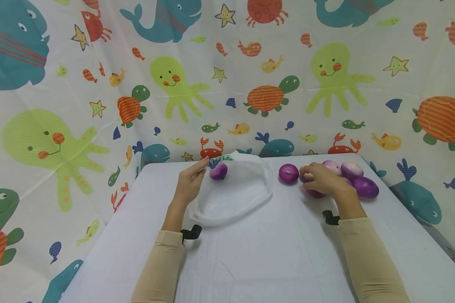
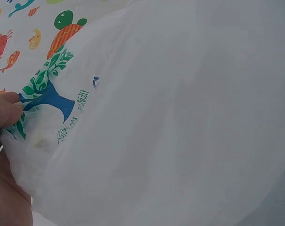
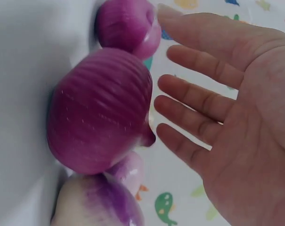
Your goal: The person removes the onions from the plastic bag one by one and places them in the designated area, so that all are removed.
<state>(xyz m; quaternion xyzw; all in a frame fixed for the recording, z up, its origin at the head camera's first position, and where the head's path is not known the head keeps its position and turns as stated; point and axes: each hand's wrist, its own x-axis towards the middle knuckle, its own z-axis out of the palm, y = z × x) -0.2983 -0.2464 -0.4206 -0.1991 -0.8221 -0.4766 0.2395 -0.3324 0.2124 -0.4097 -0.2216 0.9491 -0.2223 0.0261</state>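
My left hand (image 1: 189, 183) pinches the edge of a white plastic bag (image 1: 231, 204) between thumb and finger; green and blue print (image 2: 50, 96) shows on the bag in the left wrist view. Inside the bag sits one purple onion (image 1: 218, 171). At the right, my right hand (image 1: 322, 180) hovers over a group of onions with fingers extended and apart. Just before its fingertips in the right wrist view is a large purple onion (image 3: 102, 110), with a small gap between. A pale purple-and-white onion (image 3: 97, 202) lies beside it.
A lone purple onion (image 1: 288, 173) stands between the bag and the group. Beyond the right hand lie several more, including a dark purple onion (image 1: 365, 188) and a pale one (image 1: 351, 170). A sea-animal curtain (image 1: 231, 122) hangs behind the white table (image 1: 258, 261).
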